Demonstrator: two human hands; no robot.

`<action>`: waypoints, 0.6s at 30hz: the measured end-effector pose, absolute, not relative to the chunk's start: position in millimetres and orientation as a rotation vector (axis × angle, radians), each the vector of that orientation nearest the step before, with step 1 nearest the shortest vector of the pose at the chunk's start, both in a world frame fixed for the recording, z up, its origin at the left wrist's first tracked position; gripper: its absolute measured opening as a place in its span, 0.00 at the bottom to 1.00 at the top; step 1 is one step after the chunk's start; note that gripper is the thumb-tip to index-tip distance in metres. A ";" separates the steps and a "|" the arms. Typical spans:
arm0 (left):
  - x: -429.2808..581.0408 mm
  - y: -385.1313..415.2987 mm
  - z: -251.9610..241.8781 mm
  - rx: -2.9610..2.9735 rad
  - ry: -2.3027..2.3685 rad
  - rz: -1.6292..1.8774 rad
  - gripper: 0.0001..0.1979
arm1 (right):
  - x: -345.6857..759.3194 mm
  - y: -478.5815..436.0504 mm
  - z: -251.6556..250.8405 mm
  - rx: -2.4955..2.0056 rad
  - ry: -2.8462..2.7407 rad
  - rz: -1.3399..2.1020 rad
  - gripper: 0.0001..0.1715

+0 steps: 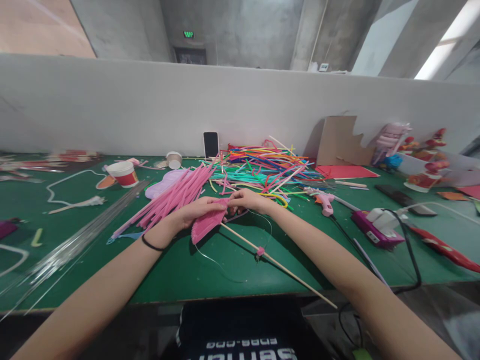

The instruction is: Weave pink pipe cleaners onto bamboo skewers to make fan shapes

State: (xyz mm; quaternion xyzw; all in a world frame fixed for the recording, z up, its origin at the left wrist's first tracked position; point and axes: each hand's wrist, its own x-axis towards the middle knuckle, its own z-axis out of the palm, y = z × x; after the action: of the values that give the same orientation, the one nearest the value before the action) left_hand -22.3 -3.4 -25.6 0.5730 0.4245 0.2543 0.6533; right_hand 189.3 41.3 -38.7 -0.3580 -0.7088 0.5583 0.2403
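My left hand [197, 210] is closed around a pink fan-shaped piece [208, 225] made of pipe cleaners, held just above the green table [180, 270]. My right hand [247, 200] pinches the top end of that same piece, fingers pressed together. A long thin wooden stick [279, 265] runs from the piece toward the table's near edge, with a small pink bead-like lump [260, 250] on it. A thin wire loop [228, 267] curves below the piece. A bundle of pink pipe cleaners [172, 197] lies just left of my hands.
A heap of mixed-colour pipe cleaners [262, 167] lies behind my hands. A phone [210, 145] leans on the white wall. A paper cup [123, 173], clear rods [75, 240], a pink glue gun [325, 201], a purple power strip [369, 227], cardboard [339, 140] and craft flowers [423, 160] surround them.
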 end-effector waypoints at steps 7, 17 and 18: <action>-22.7 -5.1 -25.2 1.275 0.928 0.616 0.18 | 187.6 33.2 -31.2 -1.002 -1.946 1.518 0.18; -24.0 -0.6 -19.3 1.172 1.006 0.851 0.16 | 261.5 32.4 4.3 -1.354 -2.178 0.375 0.13; -24.1 -0.4 -18.4 1.161 1.018 0.889 0.16 | 266.5 31.1 0.5 -1.440 -2.186 0.275 0.11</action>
State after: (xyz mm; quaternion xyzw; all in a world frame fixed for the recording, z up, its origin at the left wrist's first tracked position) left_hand -24.1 -0.4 -18.4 0.5065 0.4443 0.3880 0.6289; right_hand 266.5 31.1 0.5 -0.5296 -0.8036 0.1011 0.2521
